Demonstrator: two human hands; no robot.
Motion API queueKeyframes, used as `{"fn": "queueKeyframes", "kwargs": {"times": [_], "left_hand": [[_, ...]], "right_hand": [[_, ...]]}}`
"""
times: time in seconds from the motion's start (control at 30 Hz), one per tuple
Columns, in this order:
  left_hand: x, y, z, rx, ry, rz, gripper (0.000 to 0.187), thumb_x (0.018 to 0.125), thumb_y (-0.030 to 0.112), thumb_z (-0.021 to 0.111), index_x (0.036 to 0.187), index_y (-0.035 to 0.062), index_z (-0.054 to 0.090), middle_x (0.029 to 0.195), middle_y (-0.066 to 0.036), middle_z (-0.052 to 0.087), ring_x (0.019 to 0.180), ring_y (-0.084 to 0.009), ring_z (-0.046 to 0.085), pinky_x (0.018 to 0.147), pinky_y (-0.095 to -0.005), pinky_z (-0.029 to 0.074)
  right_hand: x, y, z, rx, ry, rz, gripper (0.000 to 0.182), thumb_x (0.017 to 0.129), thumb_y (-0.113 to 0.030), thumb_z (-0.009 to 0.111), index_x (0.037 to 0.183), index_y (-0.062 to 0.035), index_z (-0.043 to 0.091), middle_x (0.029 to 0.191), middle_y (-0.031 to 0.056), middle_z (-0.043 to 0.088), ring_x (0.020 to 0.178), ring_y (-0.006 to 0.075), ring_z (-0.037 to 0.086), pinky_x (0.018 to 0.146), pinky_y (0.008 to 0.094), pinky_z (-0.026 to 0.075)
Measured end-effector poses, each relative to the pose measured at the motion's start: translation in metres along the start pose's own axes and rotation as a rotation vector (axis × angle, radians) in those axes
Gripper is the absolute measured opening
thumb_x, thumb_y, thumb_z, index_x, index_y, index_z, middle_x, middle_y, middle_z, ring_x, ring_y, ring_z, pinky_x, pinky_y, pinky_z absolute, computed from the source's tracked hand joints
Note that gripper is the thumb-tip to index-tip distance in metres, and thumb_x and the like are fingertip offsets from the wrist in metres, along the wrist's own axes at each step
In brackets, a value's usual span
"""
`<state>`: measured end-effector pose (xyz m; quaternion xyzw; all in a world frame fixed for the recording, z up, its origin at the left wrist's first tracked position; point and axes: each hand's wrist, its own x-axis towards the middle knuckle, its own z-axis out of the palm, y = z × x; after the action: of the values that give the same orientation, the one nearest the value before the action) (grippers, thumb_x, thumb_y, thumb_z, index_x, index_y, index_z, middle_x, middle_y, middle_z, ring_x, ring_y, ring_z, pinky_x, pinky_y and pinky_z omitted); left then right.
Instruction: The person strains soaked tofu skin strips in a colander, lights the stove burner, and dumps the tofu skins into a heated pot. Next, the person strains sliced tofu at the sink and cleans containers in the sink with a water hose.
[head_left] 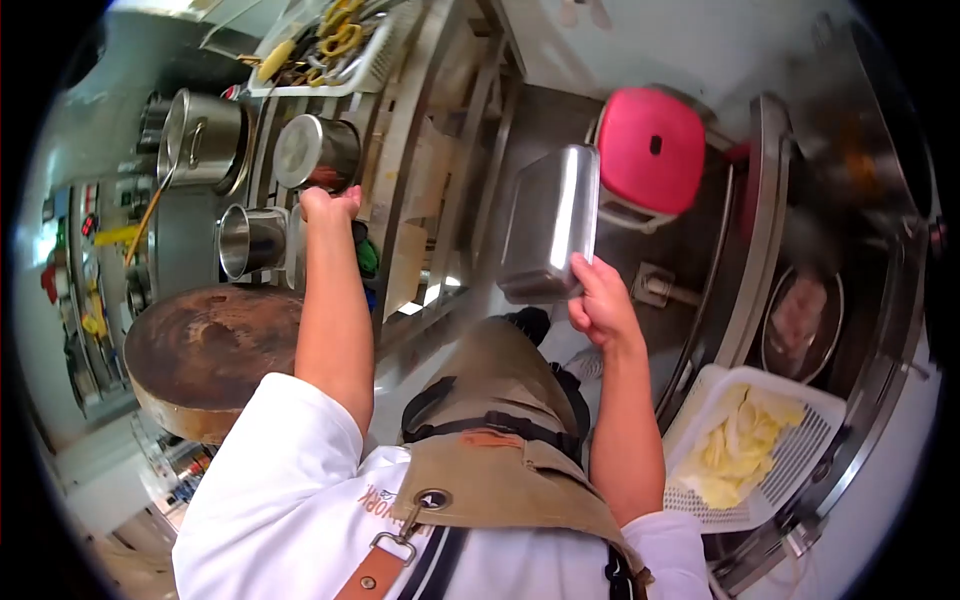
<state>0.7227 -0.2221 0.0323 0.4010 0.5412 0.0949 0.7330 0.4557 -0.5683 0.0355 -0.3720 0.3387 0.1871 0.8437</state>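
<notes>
My right hand (603, 300) grips the corner of a rectangular stainless steel pan (550, 225), held tilted in the air over the floor with its long side up. My left hand (330, 203) reaches to the rack on the left and is closed at the lower edge of a round steel pot (318, 152); its fingertips are partly hidden. Just below that hand stands an open steel pot (252, 243). A round wooden chopping block (215, 350) lies beside my left forearm.
A pink-topped stool (653, 150) stands beyond the pan. On the right, a white basket (690, 490) holds pale yellow slices, near a bowl with pinkish contents (800, 315). A utensil basket (375, 65) and a large pot (205, 140) are at upper left.
</notes>
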Motion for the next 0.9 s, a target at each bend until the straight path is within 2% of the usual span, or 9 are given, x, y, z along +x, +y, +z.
{"fn": "queueKeyframes", "kwargs": {"times": [0.07, 0.17, 0.27, 0.3, 0.5, 0.57, 0.63, 0.8, 0.9], "left_hand": [[-0.037, -0.033, 0.005, 0.173, 0.039, 0.255, 0.026, 0.087, 0.017, 0.05, 0.105, -0.0006, 0.053, 0.099, -0.014, 0.057, 0.082, -0.023, 0.057, 0.069, -0.0365, 0.051], [-0.1, -0.116, -0.007, 0.426, -0.553, 0.438, 0.016, 0.086, 0.014, 0.051, 0.08, 0.0008, 0.057, 0.071, -0.009, 0.059, 0.059, -0.0202, 0.057, 0.054, -0.0331, 0.049], [-0.139, -0.204, -0.041, 1.139, -0.897, 0.352, 0.017, 0.082, 0.019, 0.063, 0.086, 0.0027, 0.064, 0.07, -0.006, 0.062, 0.06, -0.0134, 0.06, 0.049, -0.0261, 0.047], [-0.108, -0.239, -0.066, 1.319, -0.897, 0.52, 0.019, 0.079, 0.02, 0.065, 0.08, 0.0012, 0.066, 0.065, -0.005, 0.063, 0.058, -0.012, 0.059, 0.049, -0.0272, 0.047], [-0.034, -0.304, -0.199, 1.809, -0.63, 0.644, 0.03, 0.079, 0.029, 0.059, 0.072, 0.0003, 0.065, 0.07, -0.017, 0.065, 0.07, -0.0307, 0.065, 0.066, -0.0416, 0.05], [-0.035, -0.3, -0.194, 1.396, -0.326, -0.303, 0.061, 0.087, 0.055, 0.052, 0.11, -0.0008, 0.058, 0.094, -0.018, 0.064, 0.068, -0.0272, 0.062, 0.063, -0.0464, 0.052], [-0.003, -0.315, -0.194, 1.035, -0.106, -0.665, 0.087, 0.083, 0.072, 0.04, 0.132, -0.0002, 0.039, 0.107, -0.02, 0.058, 0.087, -0.0321, 0.06, 0.079, -0.0509, 0.048], [0.116, -0.349, -0.189, 0.095, -0.276, -0.715, 0.073, 0.086, 0.061, 0.047, 0.126, 0.001, 0.042, 0.128, -0.02, 0.049, 0.113, -0.0333, 0.05, 0.1, -0.0483, 0.038], [0.157, -0.349, -0.164, 0.085, -0.064, -0.644, 0.06, 0.088, 0.051, 0.045, 0.126, 0.0038, 0.046, 0.128, -0.016, 0.05, 0.117, -0.031, 0.048, 0.102, -0.0481, 0.036]], "right_hand": [[0.01, 0.023, 0.0, -0.067, -0.004, -0.003, 0.026, 0.097, -0.027, 0.048, 0.098, -0.0013, 0.052, 0.071, 0.0037, 0.05, 0.036, 0.0099, 0.039, 0.032, 0.025, 0.028], [0.026, 0.059, 0.004, -0.341, 0.046, -0.004, 0.027, 0.092, -0.025, 0.052, 0.092, 0.0026, 0.053, 0.064, 0.0054, 0.052, 0.04, 0.0133, 0.047, 0.039, 0.0301, 0.039], [0.052, 0.106, -0.006, -0.633, 0.125, -0.016, 0.028, 0.088, -0.023, 0.055, 0.088, 0.0053, 0.052, 0.067, 0.0152, 0.058, 0.044, 0.0214, 0.057, 0.046, 0.0365, 0.046], [0.056, 0.108, -0.005, -0.693, 0.164, 0.052, 0.029, 0.087, -0.022, 0.053, 0.091, 0.0066, 0.054, 0.078, 0.0244, 0.062, 0.062, 0.0334, 0.065, 0.06, 0.0428, 0.051], [0.144, 0.174, -0.032, -0.788, 0.362, -0.052, 0.031, 0.087, -0.023, 0.049, 0.096, 0.0059, 0.059, 0.095, 0.029, 0.062, 0.096, 0.0461, 0.057, 0.083, 0.0482, 0.045], [0.189, 0.188, -0.045, -0.732, 0.328, -0.041, 0.033, 0.088, -0.024, 0.05, 0.098, 0.0059, 0.061, 0.092, 0.0255, 0.064, 0.089, 0.0398, 0.061, 0.08, 0.0443, 0.047], [0.229, 0.189, -0.049, -0.554, 0.229, 0.027, 0.035, 0.089, -0.026, 0.051, 0.098, 0.0062, 0.06, 0.087, 0.0203, 0.065, 0.082, 0.0318, 0.061, 0.076, 0.0401, 0.047], [0.328, 0.191, -0.051, -0.351, 0.146, 0.279, 0.025, 0.092, -0.028, 0.052, 0.089, -0.0055, 0.062, 0.059, -0.0011, 0.046, 0.046, 0.0108, 0.038, 0.04, 0.0297, 0.029], [0.354, 0.165, -0.059, -0.423, 0.0, 0.351, 0.023, 0.093, -0.025, 0.05, 0.09, -0.0053, 0.062, 0.059, -0.0007, 0.045, 0.045, 0.0104, 0.037, 0.039, 0.0298, 0.028]]}}
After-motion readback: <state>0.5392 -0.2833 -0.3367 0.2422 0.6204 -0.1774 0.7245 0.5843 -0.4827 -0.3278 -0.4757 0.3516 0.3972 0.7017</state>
